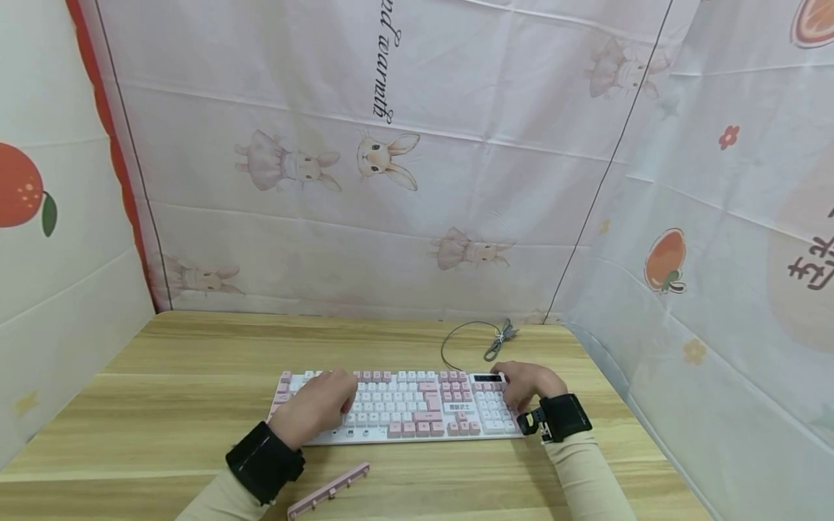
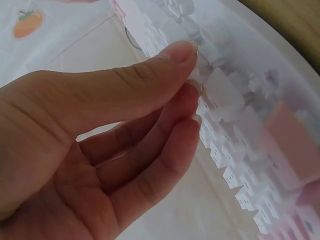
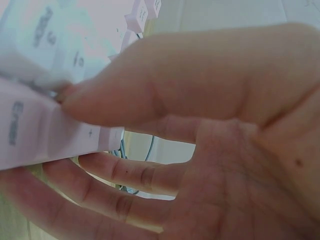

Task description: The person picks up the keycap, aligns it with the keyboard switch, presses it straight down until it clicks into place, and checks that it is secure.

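A white and pink keyboard (image 1: 397, 417) lies on the table in the head view. My left hand (image 1: 317, 407) is over its left part, and in the left wrist view the thumb and bent fingertips pinch at a white keycap, mostly hidden behind them. My right hand (image 1: 529, 383) grips the keyboard's right end. The right wrist view shows that thumb on top by the pink Enter key (image 3: 20, 122) and the other fingers along the side. A loose pink spacebar (image 1: 329, 492) lies in front of the keyboard. Bare key switches (image 2: 267, 85) show along the near row.
A grey cable (image 1: 449, 339) runs from the keyboard's back to a tied bundle (image 1: 500, 344). The wooden table (image 1: 215, 347) meets printed cloth walls (image 1: 365, 253) at its back and sides. Black straps (image 1: 263, 463) wrap both wrists.
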A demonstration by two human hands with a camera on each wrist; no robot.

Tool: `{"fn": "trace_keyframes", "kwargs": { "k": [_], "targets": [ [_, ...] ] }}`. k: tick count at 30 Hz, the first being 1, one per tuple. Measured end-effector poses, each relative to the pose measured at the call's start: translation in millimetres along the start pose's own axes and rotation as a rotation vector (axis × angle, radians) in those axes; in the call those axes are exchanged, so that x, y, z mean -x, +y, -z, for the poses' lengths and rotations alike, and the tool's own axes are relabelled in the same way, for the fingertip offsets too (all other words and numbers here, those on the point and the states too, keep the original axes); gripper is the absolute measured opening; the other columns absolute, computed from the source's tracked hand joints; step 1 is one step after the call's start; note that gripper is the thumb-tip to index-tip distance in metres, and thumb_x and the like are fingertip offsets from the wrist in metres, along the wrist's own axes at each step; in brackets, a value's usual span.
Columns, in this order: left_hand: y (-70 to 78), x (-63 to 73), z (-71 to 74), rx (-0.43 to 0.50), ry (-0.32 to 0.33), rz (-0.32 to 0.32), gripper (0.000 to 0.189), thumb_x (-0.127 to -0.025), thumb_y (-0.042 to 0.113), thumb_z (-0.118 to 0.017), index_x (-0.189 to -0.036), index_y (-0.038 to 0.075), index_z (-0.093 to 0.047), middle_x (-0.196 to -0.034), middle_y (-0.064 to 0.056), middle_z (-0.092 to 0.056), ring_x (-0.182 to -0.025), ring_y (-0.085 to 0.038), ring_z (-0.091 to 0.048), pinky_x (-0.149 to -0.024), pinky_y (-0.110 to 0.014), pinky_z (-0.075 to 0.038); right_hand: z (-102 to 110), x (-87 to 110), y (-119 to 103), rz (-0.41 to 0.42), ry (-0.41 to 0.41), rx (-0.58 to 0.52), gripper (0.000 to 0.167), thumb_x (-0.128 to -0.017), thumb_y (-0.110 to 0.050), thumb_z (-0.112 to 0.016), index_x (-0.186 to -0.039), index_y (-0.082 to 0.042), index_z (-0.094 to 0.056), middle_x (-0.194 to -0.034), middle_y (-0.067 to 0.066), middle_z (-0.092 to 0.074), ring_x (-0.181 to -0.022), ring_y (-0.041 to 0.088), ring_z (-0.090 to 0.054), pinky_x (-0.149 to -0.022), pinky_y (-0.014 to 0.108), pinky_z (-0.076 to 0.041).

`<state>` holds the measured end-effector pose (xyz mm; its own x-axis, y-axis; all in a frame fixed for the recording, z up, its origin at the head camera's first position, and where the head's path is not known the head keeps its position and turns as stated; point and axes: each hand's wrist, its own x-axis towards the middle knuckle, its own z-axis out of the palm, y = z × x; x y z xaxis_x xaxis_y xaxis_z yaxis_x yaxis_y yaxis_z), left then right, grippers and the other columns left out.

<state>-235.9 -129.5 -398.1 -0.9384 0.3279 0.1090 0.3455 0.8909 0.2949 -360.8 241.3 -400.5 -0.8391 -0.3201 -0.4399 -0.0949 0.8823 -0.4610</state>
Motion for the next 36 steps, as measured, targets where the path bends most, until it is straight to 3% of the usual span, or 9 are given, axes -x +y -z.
{"fn": "trace_keyframes", "kwargs": {
  "k": [7, 13, 26, 36],
  "targets": [
    [0.5, 2.4, 2.7, 0.027, 0.003, 0.018, 0.035, -0.074, -0.021, -0.072, -0.068, 0.011, -0.059, -0.067, 0.002, -0.052, -0.062, -0.015, -0.048, -0.058, -0.029, -0.038, 0.0, -0.1, 0.4, 0.014, -0.013, 0.006, 0.076, -0.077, 0.007, -0.069, -0.148, -0.004, -0.046, -0.128, 0.019, -0.057, -0.087, 0.023, -0.065, -0.073, 0.039, -0.062],
    [-0.8, 2.4, 0.8, 0.03, 0.016, 0.018, 0.036, -0.071, -0.023, -0.07, -0.068, 0.011, -0.058, -0.067, 0.002, -0.051, -0.062, -0.015, -0.047, -0.057, -0.028, -0.037, -0.6, -0.8, -0.1, 0.009, -0.006, 0.002, 0.076, -0.077, 0.007, -0.07, -0.148, -0.004, -0.047, -0.127, 0.018, -0.057, -0.086, 0.023, -0.065, -0.072, 0.039, -0.062],
    [2.7, 3.1, 2.5, -0.021, 0.008, 0.048, 0.031, -0.077, -0.012, -0.078, -0.07, 0.011, -0.058, -0.067, 0.001, -0.052, -0.063, -0.017, -0.048, -0.06, -0.033, -0.039, -1.6, 0.5, -0.1, 0.0, 0.002, -0.007, 0.076, -0.075, 0.009, -0.069, -0.147, -0.005, -0.048, -0.127, 0.017, -0.058, -0.088, 0.023, -0.064, -0.072, 0.04, -0.062],
    [2.6, -0.2, 1.3, -0.034, 0.004, 0.044, 0.032, -0.078, -0.011, -0.077, -0.067, 0.012, -0.058, -0.065, 0.002, -0.053, -0.061, -0.016, -0.049, -0.058, -0.033, -0.04, 0.2, 1.4, 1.2, 0.001, 0.004, 0.002, 0.075, -0.075, 0.008, -0.069, -0.145, -0.006, -0.05, -0.125, 0.018, -0.058, -0.085, 0.024, -0.065, -0.072, 0.04, -0.061]
  ]
}}
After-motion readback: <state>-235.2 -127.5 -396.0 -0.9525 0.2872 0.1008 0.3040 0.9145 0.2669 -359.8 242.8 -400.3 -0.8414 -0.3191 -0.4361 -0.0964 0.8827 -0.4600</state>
